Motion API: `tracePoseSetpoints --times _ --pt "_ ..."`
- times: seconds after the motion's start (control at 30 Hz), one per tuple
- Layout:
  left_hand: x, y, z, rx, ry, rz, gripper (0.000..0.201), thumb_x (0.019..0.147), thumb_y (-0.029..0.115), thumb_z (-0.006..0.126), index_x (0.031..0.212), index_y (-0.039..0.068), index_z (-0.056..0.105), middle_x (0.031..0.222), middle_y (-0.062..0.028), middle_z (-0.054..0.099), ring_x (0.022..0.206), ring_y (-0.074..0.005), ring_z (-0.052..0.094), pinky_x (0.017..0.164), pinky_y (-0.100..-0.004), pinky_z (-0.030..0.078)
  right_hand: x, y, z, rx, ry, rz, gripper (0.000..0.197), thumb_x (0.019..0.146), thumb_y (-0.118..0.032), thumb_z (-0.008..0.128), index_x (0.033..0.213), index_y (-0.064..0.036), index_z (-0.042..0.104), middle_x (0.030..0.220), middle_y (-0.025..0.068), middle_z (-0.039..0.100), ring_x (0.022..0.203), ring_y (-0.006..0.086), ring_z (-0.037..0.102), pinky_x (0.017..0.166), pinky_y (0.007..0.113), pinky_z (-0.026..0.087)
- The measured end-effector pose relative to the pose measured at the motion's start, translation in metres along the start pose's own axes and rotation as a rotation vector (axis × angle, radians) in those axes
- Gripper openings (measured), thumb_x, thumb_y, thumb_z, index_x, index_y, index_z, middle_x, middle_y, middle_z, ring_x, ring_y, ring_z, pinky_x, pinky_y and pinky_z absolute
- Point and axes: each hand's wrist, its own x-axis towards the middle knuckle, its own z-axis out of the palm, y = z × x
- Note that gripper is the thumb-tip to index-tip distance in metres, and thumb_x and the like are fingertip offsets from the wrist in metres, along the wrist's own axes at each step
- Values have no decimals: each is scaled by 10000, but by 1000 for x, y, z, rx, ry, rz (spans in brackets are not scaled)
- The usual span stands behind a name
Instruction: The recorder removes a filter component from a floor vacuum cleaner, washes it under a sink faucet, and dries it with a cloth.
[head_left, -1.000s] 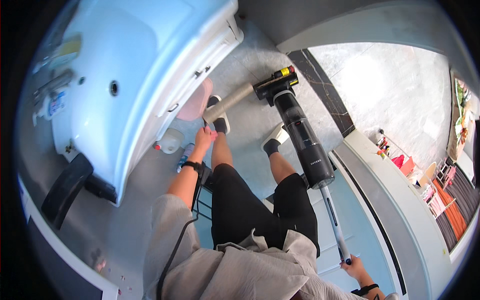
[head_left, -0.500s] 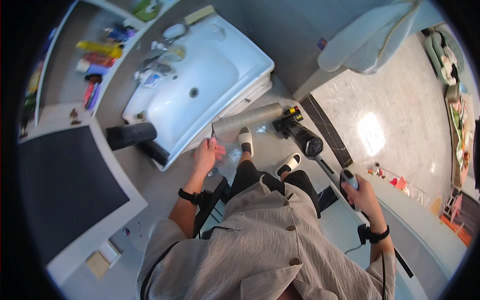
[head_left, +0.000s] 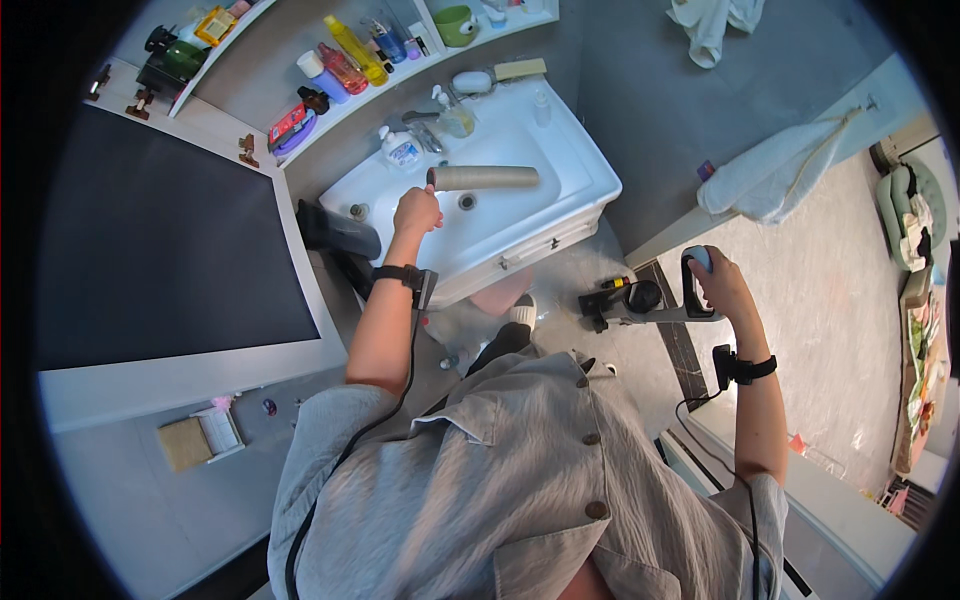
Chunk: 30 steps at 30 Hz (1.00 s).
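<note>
So, right hand (head_left: 728, 287) grips vacuum handle (head_left: 689, 292); left hand (head_left: 416, 211), seemingly, roller (head_left: 487, 178).

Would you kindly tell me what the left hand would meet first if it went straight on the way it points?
Beyond the tube it holds, the left hand would probably meet the faucet at the back of the sink first, though depth is unclear and it might pass above.

a loose, kinda crinkly grey-beige shirt (head_left: 545, 490) is being worn, short sleeves (head_left: 345, 415) and brown buttons (head_left: 596, 510) being shown off. black straps (head_left: 757, 370) are being worn on both wrists (head_left: 749, 338), small dark boxes (head_left: 424, 290) being held on by them, and thin black cables (head_left: 411, 350) are being trailed over the sleeves.
</note>
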Motion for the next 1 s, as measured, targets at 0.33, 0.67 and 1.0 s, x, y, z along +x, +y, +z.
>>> tracePoseSetpoints --times 0.33,0.67,1.0 --pt "129 -77 44 -501 -244 -319 721 1050 575 183 1237 -39 511 835 -211 732 631 -287 732 493 -343 563 54 12 14 -299 146 -264 449 975 -265 575 1311 29 531 1165 297 634 1082 463 608 902 509 499" --pt "187 -114 77 -736 -393 -355 579 1047 508 395 1164 -43 531 913 -206 720 792 -288 741 636 -355 576 78 -23 16 -562 100 -125 549 967 -282 588 1380 62 475 1233 296 594 1092 454 612 926 508 500" --pt "215 -142 81 -619 -314 -304 430 1006 421 551 958 1 627 826 -107 704 695 -211 687 591 -343 541 156 -237 139 82 -276 -525 396 944 -213 633 1292 -25 609 1157 207 656 1016 324 672 888 391 536"
